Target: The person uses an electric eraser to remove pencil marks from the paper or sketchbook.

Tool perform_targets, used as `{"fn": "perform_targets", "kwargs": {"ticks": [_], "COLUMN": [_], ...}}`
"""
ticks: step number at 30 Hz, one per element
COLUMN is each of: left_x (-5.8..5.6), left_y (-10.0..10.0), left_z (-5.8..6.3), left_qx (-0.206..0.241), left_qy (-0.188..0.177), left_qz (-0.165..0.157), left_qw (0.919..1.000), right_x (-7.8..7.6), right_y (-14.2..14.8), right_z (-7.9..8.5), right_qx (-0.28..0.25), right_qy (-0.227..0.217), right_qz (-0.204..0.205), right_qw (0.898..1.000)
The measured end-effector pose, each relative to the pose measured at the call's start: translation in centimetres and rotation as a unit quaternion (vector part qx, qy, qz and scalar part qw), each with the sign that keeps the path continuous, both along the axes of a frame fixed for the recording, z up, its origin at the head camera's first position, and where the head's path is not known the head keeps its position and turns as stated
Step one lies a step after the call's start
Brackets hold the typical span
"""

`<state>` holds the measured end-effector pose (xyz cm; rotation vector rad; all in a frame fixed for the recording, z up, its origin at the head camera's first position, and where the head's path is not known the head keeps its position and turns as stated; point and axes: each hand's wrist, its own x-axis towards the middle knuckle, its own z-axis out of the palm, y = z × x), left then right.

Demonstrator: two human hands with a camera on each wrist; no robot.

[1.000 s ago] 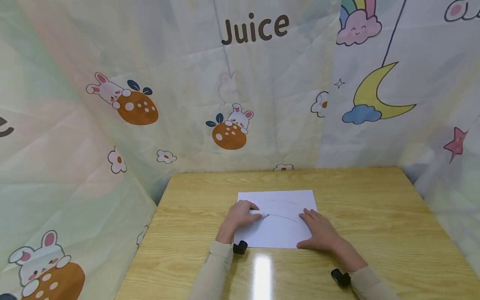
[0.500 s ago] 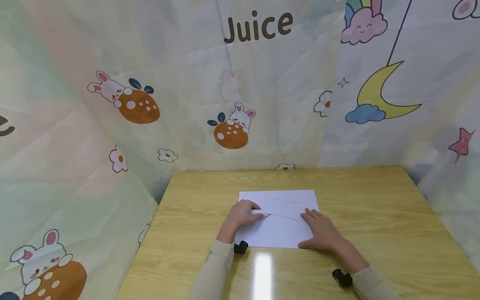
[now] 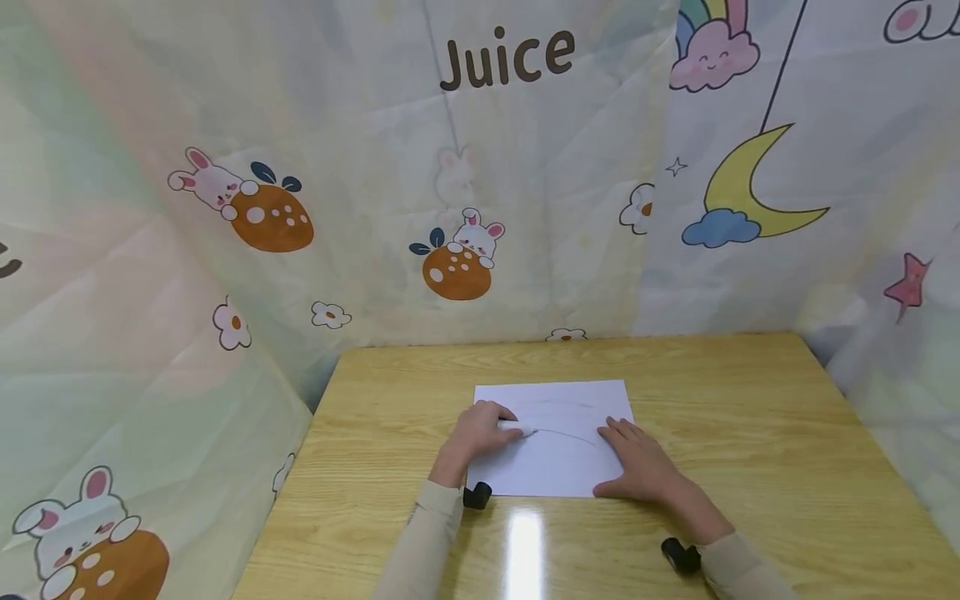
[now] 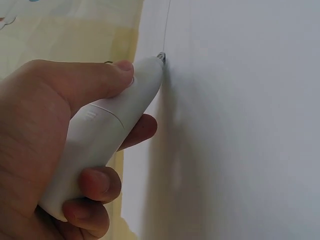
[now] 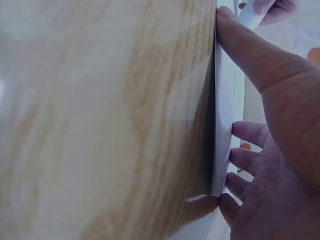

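Observation:
A sheet of white paper lies on the wooden table, with a thin dark curved line across its middle. My left hand grips a thick white pen-shaped tool, thumb on top near a small button and fingers curled underneath. The tool's small metal tip is at the paper, at one end of the line. With fingers spread, my right hand presses on the paper's right side. In the right wrist view, the thumb and fingertips rest along the sheet's edge.
The wooden table reaches back to a printed cloth backdrop. Black wrist cameras stick out beside the left wrist and the right wrist. A bright light reflection lies on the tabletop in front of the paper.
The head view has shifted slightly. Relative to the paper, both hands, the tool and the line look the same as before.

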<state>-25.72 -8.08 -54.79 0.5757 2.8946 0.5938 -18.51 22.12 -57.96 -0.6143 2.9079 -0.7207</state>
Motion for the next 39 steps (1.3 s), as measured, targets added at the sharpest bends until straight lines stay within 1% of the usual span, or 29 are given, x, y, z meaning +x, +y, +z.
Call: {"fn": "perform_targets", "kwargs": {"ticks": [3, 8, 14, 20, 24, 27, 33, 36, 39], "left_x": [0.05, -0.02, 0.11, -0.15, -0.12, -0.10, -0.31, -0.38, -0.35], "left_y": [-0.13, -0.13, -0.35, 0.12, 0.14, 0.14, 0.42, 0.44, 0.38], "left_z": [-0.03, -0.13, -0.11, -0.05, 0.04, 0.20, 0.39, 0.37, 0.28], "left_qx": [0.001, 0.016, -0.001, 0.004, -0.003, -0.004, -0.005, -0.010, -0.017], "left_qy": [0.001, 0.003, 0.001, 0.002, -0.008, -0.008, 0.008, 0.012, 0.007], "left_qz": [0.003, -0.012, 0.000, -0.023, -0.011, -0.006, -0.025, -0.019, -0.012], "left_qw": [1.0000, 0.9998, 1.0000, 0.9997, 0.9999, 0.9999, 0.9997, 0.9997, 0.9998], "right_x": [-0.07, -0.03, 0.05, 0.05, 0.09, 0.12, 0.12, 0.07, 0.09], "right_y": [0.06, 0.04, -0.02, 0.04, 0.00, -0.03, 0.00, 0.02, -0.03], "right_z": [-0.08, -0.19, -0.47, -0.47, -0.41, -0.23, 0.13, 0.21, 0.29], "right_qx": [0.003, -0.001, -0.002, -0.006, -0.005, -0.007, -0.003, -0.003, -0.006], "right_qy": [0.005, 0.010, 0.009, 0.006, 0.004, 0.010, 0.009, 0.011, 0.006], "right_qz": [0.001, 0.002, 0.005, -0.003, 0.002, 0.000, 0.000, 0.001, 0.002], "right_qw": [1.000, 1.000, 1.000, 1.000, 1.000, 1.000, 1.000, 1.000, 1.000]}}
